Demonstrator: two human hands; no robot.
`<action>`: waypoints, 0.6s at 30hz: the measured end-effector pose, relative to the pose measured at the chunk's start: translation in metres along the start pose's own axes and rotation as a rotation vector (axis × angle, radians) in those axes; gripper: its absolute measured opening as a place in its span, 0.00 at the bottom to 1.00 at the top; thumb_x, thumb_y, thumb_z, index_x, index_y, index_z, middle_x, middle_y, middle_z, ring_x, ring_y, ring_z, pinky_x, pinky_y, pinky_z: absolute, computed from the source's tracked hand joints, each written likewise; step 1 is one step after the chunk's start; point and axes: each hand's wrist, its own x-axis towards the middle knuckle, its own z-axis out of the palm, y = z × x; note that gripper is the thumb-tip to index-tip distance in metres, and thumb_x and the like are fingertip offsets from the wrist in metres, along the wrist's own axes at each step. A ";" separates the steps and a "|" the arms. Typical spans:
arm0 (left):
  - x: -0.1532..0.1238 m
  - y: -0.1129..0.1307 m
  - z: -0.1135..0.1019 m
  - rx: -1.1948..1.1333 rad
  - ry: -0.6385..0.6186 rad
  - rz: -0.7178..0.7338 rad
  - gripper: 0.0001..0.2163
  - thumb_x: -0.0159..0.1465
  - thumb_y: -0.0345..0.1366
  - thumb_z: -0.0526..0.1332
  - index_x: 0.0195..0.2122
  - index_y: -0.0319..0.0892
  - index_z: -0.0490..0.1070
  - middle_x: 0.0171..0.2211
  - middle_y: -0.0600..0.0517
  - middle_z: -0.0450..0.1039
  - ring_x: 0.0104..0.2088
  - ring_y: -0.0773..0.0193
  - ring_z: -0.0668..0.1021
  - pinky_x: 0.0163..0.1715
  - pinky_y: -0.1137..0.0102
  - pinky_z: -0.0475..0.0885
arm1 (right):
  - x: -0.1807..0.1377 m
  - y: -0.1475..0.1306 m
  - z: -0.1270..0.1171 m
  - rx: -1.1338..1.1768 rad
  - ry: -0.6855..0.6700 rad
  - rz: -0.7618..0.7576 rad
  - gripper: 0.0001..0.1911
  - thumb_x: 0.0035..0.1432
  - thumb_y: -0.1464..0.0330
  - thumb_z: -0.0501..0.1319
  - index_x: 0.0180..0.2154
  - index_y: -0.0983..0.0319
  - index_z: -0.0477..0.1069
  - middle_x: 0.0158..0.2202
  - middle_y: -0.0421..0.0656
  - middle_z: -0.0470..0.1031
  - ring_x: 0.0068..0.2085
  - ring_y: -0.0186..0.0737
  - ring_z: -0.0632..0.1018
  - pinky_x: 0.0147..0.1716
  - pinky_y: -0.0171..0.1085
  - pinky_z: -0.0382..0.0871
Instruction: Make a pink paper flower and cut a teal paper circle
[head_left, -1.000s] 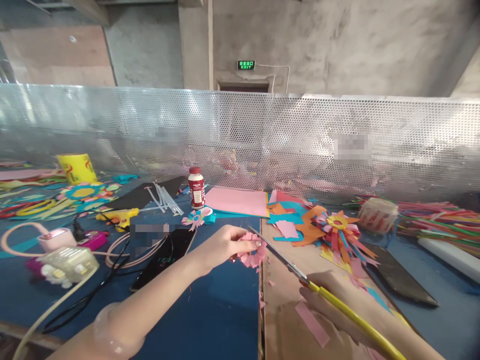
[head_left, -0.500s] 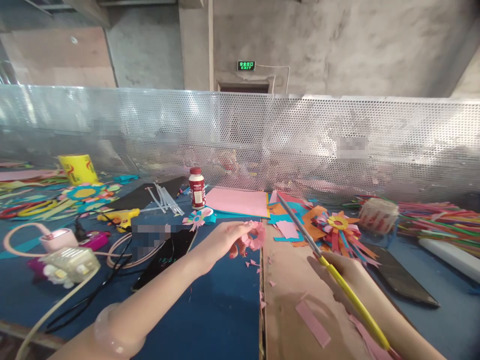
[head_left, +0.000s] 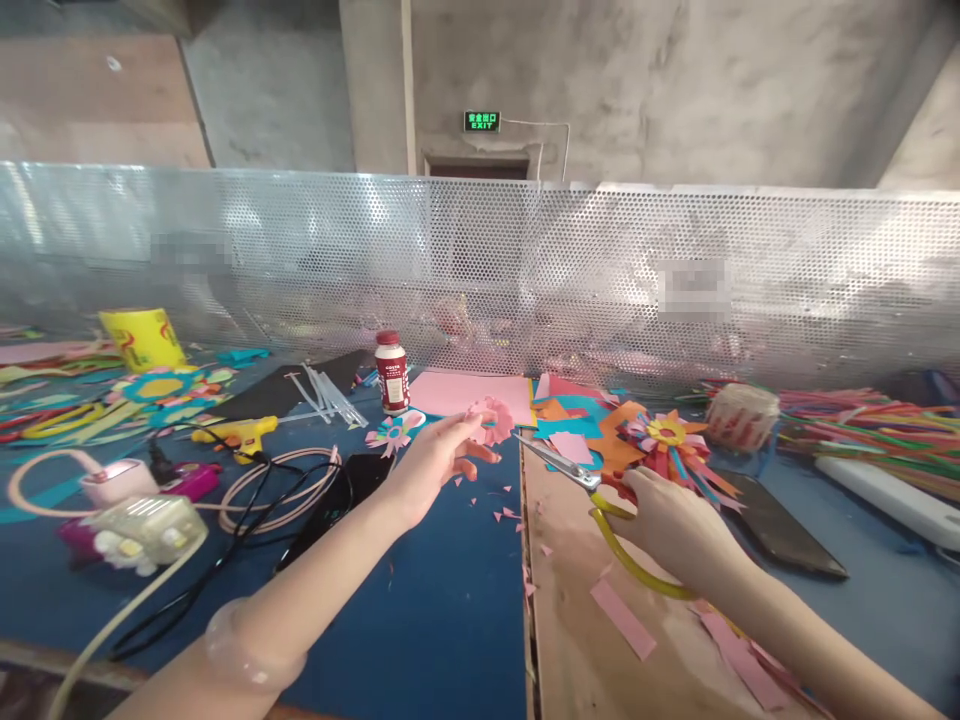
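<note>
Pinched in my left hand point(head_left: 442, 455) is a pink paper ring point(head_left: 495, 420) with a notched edge, held above the blue tabletop. My right hand point(head_left: 667, 525) is closed round the yellow-handled scissors point(head_left: 592, 480); their blades point left towards the ring, with a small gap between. Tiny pink paper scraps point(head_left: 510, 515) lie beneath, along the seam of the table. A pink paper strip point(head_left: 622, 620) rests on the brown board point(head_left: 570, 580) below the scissors.
A red-capped bottle point(head_left: 391, 375) stands behind my left hand. Left are a yellow glue gun point(head_left: 236, 435), cables and a power adapter point(head_left: 146, 530). Right are a paper flower point(head_left: 667, 435), a dark phone point(head_left: 784, 530) and a tape roll point(head_left: 742, 415). A perforated metal screen point(head_left: 480, 250) runs across the back.
The scissors have swung from pointing up and away to pointing left at the ring. My left hand has lifted the ring slightly up and to the left, turning it.
</note>
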 end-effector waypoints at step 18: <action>-0.003 -0.011 0.011 -0.279 -0.124 0.019 0.13 0.63 0.42 0.54 0.48 0.51 0.68 0.56 0.52 0.62 0.57 0.56 0.62 0.49 0.63 0.61 | 0.043 0.023 0.035 0.026 -0.083 -0.137 0.14 0.51 0.60 0.56 0.27 0.63 0.71 0.28 0.48 0.74 0.30 0.46 0.74 0.27 0.38 0.59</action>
